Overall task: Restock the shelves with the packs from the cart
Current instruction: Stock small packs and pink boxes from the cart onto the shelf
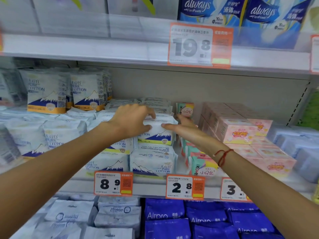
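Both hands bracket the white cotton pack [158, 129] atop its stack: left hand [133, 120] curled over its left edge, right hand [183, 129] flat, fingers straight, against its right face.

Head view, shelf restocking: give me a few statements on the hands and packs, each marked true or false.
1. Both hands are on the same white Pure Cotton pack. True.
2. The left hand grips the pack from above with curled fingers. True.
3. The right hand wears a glove. False: it is bare, with a red string bracelet at the wrist.
4. The price tag below the Pure Cotton stack reads 2.8. False: it reads 8.9.
5. Blue Airpro packs lie on the shelf below. True.
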Tool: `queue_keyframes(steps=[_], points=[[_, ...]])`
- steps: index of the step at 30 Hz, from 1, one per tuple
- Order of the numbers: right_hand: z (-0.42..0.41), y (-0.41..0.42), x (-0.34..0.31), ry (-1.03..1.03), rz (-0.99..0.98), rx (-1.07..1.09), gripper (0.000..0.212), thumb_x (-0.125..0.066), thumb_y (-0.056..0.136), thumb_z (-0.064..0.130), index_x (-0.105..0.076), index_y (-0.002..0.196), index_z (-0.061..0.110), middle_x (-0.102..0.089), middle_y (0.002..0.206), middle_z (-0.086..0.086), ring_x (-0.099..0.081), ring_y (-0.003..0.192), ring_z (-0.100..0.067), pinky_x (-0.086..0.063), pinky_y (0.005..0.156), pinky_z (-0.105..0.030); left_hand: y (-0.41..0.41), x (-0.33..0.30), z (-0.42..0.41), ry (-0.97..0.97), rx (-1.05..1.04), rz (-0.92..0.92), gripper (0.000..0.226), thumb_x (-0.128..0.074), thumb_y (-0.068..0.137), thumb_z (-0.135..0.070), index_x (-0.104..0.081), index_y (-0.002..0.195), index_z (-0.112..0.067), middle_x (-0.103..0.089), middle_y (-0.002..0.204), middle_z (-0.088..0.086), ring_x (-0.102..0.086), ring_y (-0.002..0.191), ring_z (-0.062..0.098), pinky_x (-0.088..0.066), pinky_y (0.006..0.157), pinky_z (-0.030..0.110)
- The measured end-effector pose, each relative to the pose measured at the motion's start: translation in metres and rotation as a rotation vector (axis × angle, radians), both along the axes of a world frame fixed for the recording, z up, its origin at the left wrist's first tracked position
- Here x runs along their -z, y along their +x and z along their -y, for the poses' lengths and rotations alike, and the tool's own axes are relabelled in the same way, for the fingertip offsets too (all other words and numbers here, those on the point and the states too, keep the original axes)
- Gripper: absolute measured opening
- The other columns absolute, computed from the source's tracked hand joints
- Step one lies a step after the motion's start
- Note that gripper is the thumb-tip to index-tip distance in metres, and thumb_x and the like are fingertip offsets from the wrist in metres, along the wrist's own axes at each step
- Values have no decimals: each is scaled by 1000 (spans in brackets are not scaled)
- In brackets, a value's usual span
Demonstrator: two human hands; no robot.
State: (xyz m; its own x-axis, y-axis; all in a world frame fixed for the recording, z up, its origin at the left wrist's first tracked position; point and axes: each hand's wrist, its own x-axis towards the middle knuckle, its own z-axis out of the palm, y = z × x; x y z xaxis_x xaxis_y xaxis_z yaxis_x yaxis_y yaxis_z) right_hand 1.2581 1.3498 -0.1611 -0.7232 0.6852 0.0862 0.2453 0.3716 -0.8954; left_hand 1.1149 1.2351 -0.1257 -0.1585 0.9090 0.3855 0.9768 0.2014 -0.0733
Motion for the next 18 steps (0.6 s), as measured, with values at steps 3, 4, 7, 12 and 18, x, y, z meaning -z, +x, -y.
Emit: queue_keyframes(steps=[3,4,7,12,18], points=[[10,17,-4,420,-99,159,43,-72,82,28,-49,118,20,-53,111,8,-52,94,-8,-45,69,-11,1,2,21,51,125,-103,32,-61,84,-52,-63,111,-34,-59,120,-11,-49,113,12,-39,89,29],[15,24,-2,553,-96,131,42,-75,78,31,-54,114,21,-55,111,6,-53,96,-10,-47,79,-21,2,6,28,-1,162,-173,37,-59,82,-58,-65,109,-33,-58,118,-13,-46,112,10,-35,91,28],[23,36,19,726,157,-152,47,-77,71,46,-63,112,29,-51,107,9,-46,103,-10,-39,89,-29,3,23,37,-217,165,-322,51,-52,78,-71,-67,109,-33,-52,123,-15,-38,116,10,-29,96,27],[22,31,42,1030,361,-182,60,-72,73,50,-56,129,34,-50,119,9,-40,111,-11,-25,86,-23,2,30,37,-265,164,-365,48,-49,81,-69,-73,98,-31,-49,131,-15,-34,123,11,-26,100,28],[23,21,38,1013,415,-162,58,-74,74,44,-55,128,34,-52,120,7,-42,112,-14,-24,81,-24,0,34,32,-283,152,-359,43,-52,84,-62,-74,98,-28,-49,134,-12,-33,126,13,-26,100,29]])
